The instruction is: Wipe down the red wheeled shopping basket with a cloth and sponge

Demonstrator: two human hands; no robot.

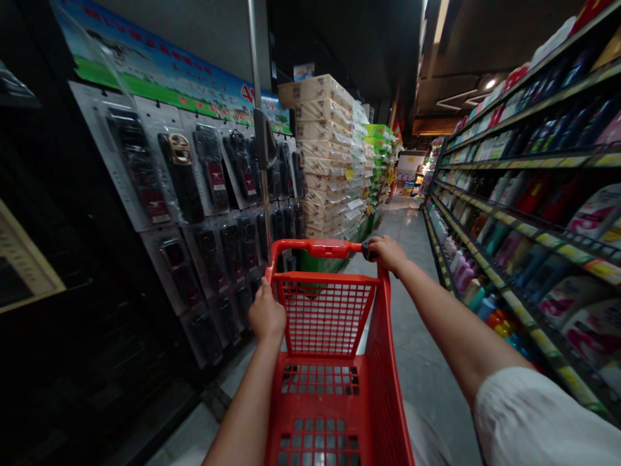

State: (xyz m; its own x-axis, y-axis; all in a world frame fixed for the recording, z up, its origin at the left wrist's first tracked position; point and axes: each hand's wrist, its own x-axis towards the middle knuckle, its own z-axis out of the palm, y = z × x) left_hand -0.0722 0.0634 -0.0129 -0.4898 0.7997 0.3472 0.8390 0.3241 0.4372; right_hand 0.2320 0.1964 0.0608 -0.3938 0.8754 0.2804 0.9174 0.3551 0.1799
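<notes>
A red plastic shopping cart (pixel 387 362) with grid panels stands directly in front of me, its basket holding nothing I can see. My left hand (pixel 268 312) is closed around the cart's upper left edge, below the corner of the handle. At the far right end of the red handle (pixel 328 247), the fingers of my right hand (pixel 387 252) wrap round a dark grip piece. A thin metal pole (pixel 257 58) with a black fitting rises by the cart's left corner; whether it is fixed to the cart I cannot tell.
On the left, packaged belts (pixel 182 175) hang on a display board. Beyond them rise stacked wrapped packs (pixel 325 155) and green packs (pixel 378 149). Shelves of bottles (pixel 528 194) line the right side. Between them a grey tiled aisle floor (pixel 407 226) runs ahead.
</notes>
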